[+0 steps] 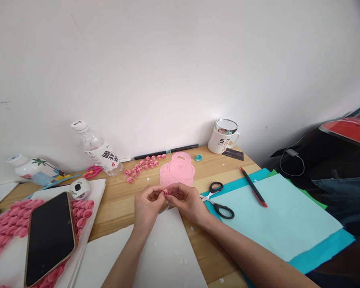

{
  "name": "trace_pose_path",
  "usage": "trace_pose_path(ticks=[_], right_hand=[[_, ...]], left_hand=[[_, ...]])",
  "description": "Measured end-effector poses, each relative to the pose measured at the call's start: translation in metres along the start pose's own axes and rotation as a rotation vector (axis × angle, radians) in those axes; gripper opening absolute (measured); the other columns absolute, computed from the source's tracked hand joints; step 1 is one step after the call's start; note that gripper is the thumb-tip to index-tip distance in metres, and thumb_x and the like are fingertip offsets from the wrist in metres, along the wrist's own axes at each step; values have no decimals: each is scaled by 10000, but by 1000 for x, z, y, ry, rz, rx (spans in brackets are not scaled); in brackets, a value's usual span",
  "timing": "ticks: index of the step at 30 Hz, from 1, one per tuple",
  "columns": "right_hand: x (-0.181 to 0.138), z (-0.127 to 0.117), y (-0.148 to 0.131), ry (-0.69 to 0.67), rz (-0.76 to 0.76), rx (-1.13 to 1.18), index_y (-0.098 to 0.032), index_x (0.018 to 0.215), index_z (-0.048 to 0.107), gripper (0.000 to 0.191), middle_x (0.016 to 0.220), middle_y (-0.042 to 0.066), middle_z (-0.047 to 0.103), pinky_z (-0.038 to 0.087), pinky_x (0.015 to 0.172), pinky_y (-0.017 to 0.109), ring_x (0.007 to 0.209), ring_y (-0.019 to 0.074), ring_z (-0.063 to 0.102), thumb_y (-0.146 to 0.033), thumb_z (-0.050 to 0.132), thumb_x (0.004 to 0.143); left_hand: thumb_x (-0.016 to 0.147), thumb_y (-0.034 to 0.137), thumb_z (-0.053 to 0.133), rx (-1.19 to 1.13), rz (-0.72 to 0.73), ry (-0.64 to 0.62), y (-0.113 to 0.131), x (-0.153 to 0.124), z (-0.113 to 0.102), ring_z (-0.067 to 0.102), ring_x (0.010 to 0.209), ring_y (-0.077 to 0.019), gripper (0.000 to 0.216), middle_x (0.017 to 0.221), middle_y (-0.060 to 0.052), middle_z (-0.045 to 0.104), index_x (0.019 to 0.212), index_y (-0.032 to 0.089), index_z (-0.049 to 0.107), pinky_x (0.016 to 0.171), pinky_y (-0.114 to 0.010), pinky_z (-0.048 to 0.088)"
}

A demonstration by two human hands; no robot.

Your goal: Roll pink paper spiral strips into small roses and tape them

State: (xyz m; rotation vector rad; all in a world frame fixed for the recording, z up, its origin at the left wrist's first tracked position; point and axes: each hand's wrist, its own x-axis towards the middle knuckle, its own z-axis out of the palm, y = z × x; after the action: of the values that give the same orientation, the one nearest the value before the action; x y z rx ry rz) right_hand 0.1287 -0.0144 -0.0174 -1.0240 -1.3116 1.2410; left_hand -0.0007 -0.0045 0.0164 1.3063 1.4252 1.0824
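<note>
Between the fingertips of my left hand (148, 202) and my right hand (186, 200) is a small rolled pink paper flower (165, 192). Both hands are closed in a pinch on it, above the wooden table. Just behind them lies a stack of pink paper spirals (180, 166). Several finished pink paper roses (145, 164) are scattered to its left, and one teal paper rose (199, 158) sits to its right. Beneath my hands a grey ring-shaped thing (164, 209), perhaps a tape roll, is mostly hidden. Black-handled scissors (217, 200) lie beside my right hand.
White paper (168, 248) lies under my forearms. On the left, a phone (49, 240) rests on a board of pink roses (12, 224), near a water bottle (100, 152). A white mug (222, 140) stands at back right. Pale blue sheets (282, 216) carry a red-and-black pen (253, 186).
</note>
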Motion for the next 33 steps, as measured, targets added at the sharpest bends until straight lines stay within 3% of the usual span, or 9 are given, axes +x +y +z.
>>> trace_pose_path(ticks=[7,13,20,25,29,31,33], right_hand=[[5,-2,2,6,104,187,-149,872,612,271,754,40,659,517,612,282,671,138,613,-364,644,710],[6,-3,1,15,122,195,-145,866,624,270,813,62,671,516,653,297,673,140,623,-373,633,721],[7,-2,5,36,153,200,-133,817,627,282,686,39,661,521,591,283,586,131,618,-385,652,693],[13,-8,4,91,194,166,-121,741,625,279,625,39,654,530,551,274,538,132,615,-390,657,675],[47,-24,-11,86,144,-68,-125,719,618,184,613,34,651,526,555,258,541,132,623,-309,614,713],[74,-32,-20,63,129,-369,-124,706,625,121,607,41,658,511,557,229,553,130,631,-233,581,732],[101,-35,-26,-1,208,-704,-133,744,646,131,637,47,679,487,547,193,575,121,643,-201,536,761]], left_hand=[[623,274,674,-53,-20,-34,3,-1,1,629,633,-149,188,718,-50,693,752,137,680,604,-234,509],[637,295,664,-63,-15,-79,0,0,1,636,710,-170,242,790,-68,694,821,139,683,637,-253,516],[646,227,635,-48,9,-118,-4,1,0,637,758,-182,212,833,-73,691,832,145,695,697,-278,513],[638,212,634,-52,35,-116,-2,0,-1,629,704,-159,218,818,-59,683,839,159,698,640,-248,503],[634,210,634,-74,8,-49,-1,2,-3,624,704,-145,284,817,-46,665,909,153,674,654,-236,486],[627,203,628,-91,-10,-36,-2,3,-5,620,701,-141,308,819,-42,659,928,151,664,644,-231,480],[629,198,611,-98,-24,-27,-5,5,-7,609,667,-131,315,811,-36,652,938,151,655,599,-218,468]])
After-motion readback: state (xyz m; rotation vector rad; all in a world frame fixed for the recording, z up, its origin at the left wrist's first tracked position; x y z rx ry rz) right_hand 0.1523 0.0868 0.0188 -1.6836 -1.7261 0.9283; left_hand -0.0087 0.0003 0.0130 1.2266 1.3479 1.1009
